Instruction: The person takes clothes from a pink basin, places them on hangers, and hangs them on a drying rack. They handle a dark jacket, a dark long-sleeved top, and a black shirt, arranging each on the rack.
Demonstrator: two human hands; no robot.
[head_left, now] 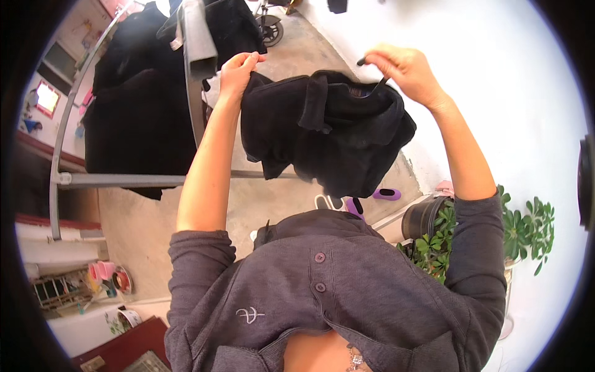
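Observation:
A black collared garment [283, 107] hangs in front of me, its neck opening turned up and a label [358, 92] visible inside. My left hand [239, 72] pinches its upper left edge. Above the neck opening, my right hand [404, 72] is closed around a thin dark piece [383, 83], probably part of a clothes hanger, that runs down into the garment. A dark tip [361, 61] pokes out beyond the right fingers. How far the piece reaches inside is hidden by the cloth.
A grey metal rack [125, 180] stands at left, with black clothes [139, 116] draped on it and a square tube end [203, 65] near my left hand. A white wall [502, 93] borders the right. Potted plants [427, 246] and purple shoes [386, 194] are below.

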